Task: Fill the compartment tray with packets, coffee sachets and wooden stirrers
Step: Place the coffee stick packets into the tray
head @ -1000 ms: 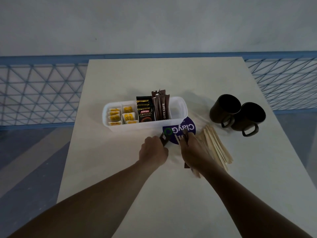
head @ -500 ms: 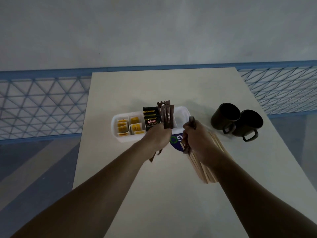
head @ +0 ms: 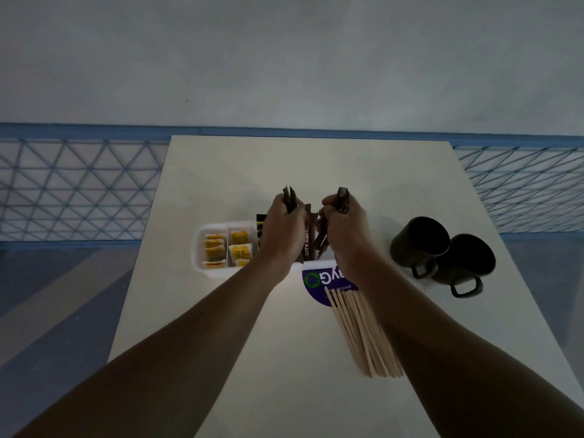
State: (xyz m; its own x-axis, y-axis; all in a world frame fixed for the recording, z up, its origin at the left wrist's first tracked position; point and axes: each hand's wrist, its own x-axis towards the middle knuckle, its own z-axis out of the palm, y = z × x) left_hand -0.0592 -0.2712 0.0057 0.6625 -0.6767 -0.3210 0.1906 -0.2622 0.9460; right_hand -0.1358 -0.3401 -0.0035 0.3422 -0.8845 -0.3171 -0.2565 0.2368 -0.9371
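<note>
The left hand (head: 282, 230) and right hand (head: 343, 229) hover over the white compartment tray (head: 198, 248), fingers of each curled round a few brown coffee sachets (head: 289, 197) held upright over its right half. These sticks look light, thin and floppy, best pinched mid-length so they drop in straight. Yellow packets (head: 215, 249) sit in the left compartments; the wooden stirrers (head: 363, 330), light but stiff, lie on the bench (head: 284, 165) near the tray
</note>
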